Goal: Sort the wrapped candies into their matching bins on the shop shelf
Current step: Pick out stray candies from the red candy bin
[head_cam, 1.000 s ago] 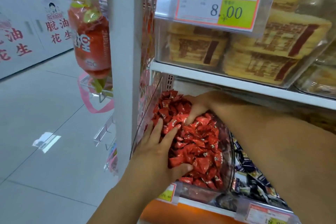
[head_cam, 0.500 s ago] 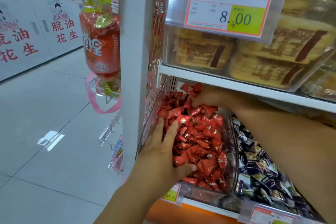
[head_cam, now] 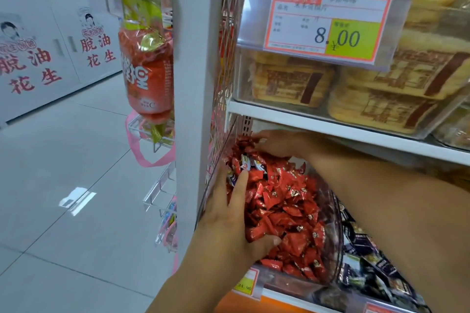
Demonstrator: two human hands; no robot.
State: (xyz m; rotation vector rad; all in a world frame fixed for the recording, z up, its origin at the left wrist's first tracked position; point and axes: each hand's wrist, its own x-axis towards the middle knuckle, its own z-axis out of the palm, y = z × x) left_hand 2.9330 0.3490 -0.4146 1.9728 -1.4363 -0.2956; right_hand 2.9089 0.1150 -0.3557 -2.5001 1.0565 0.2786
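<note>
A clear plastic bin [head_cam: 335, 241] on the lower shelf is heaped with red wrapped candies [head_cam: 287, 211]. Two white-and-blue wrapped candies [head_cam: 248, 160] show among the red ones near the bin's back left. My left hand [head_cam: 229, 221] lies flat on the left side of the heap, fingers apart and thumb pressed into the candies. My right hand [head_cam: 277, 143] reaches over the heap to the back of the bin under the upper shelf. Its fingertips are buried in red candies, so any grip is hidden.
A neighbouring bin of dark wrapped candies [head_cam: 368, 264] stands to the right, partly behind my right forearm. Above are boxed cakes [head_cam: 290, 81] and a price tag [head_cam: 328, 25]. A white shelf post [head_cam: 195, 84] and hanging snack bags [head_cam: 146, 76] border the aisle floor at left.
My right hand has moved deeper to the back of the bin, shifting red candies. White-and-blue candies now show near my left fingertips. My left hand has stayed on the heap.
</note>
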